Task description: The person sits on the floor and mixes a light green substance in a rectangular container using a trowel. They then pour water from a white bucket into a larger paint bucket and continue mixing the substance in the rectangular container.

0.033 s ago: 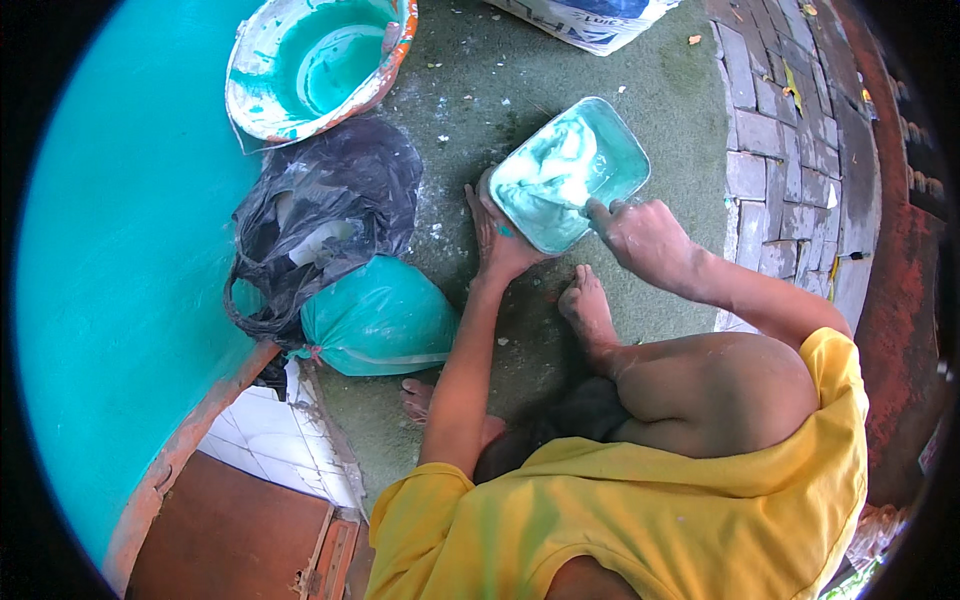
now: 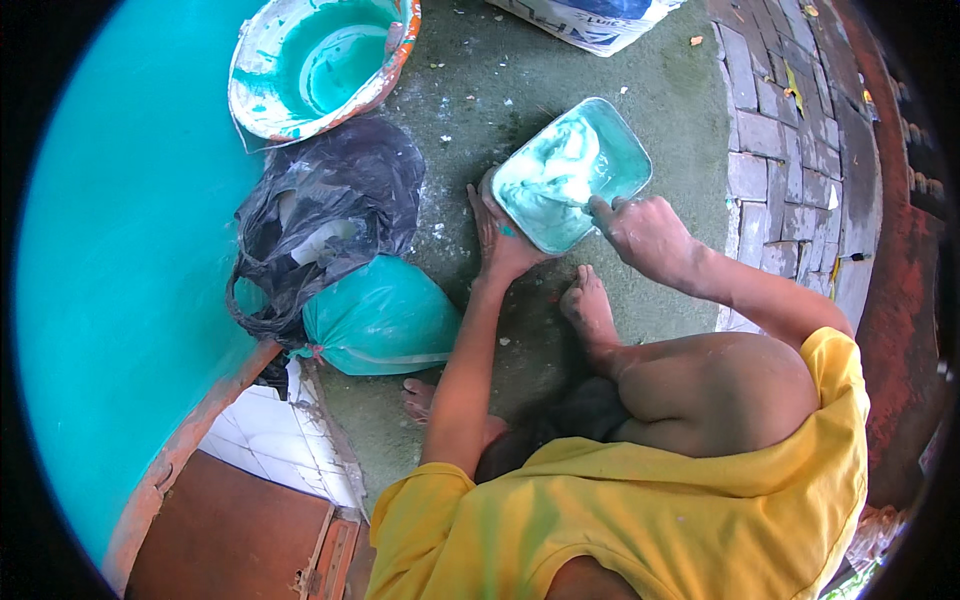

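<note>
My left hand is wrapped round the lower-left side of a rounded rectangular container, holding it tilted a little above the concrete. Thick white and pale turquoise paste fills much of it. My right hand is closed on the handle of a stirring tool, whose end sits in the paste; its shape is hidden. My bare right foot is on the ground below the container, beside my bent knee.
A paint-stained bucket, a black plastic bag and a tied turquoise bag stand left, beside a turquoise wall. A printed sack lies at the top. Paving blocks edge the concrete at right; white tiles show lower left.
</note>
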Tool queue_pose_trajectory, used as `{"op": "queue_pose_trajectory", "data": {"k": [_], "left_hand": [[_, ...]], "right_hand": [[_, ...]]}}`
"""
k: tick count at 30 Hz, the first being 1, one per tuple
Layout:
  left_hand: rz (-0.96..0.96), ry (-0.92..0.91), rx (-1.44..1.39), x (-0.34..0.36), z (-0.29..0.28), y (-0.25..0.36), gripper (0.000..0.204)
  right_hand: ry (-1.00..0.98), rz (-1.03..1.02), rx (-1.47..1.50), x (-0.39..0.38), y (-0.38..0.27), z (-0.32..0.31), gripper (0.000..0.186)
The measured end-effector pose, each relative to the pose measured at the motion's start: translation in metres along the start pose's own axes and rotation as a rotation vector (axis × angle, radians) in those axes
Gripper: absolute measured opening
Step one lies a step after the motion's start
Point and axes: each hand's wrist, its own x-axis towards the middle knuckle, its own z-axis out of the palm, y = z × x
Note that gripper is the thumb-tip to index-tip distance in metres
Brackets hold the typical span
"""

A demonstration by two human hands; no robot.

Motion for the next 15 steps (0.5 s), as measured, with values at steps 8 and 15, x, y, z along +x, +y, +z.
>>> {"op": "queue_pose_trajectory", "data": {"k": [8, 15], "left_hand": [[0.061, 0.007, 0.044, 0.003, -0.005, 0.002, 0.137], [0.023, 0.0, 0.05, -0.003, -0.002, -0.003, 0.138]], "right_hand": [[0.054, 0.137, 0.099, -0.01, 0.057, -0.003, 0.013], [0.119, 0.331, 0.178, -0.031, 0.049, -0.058, 0.015]]}}
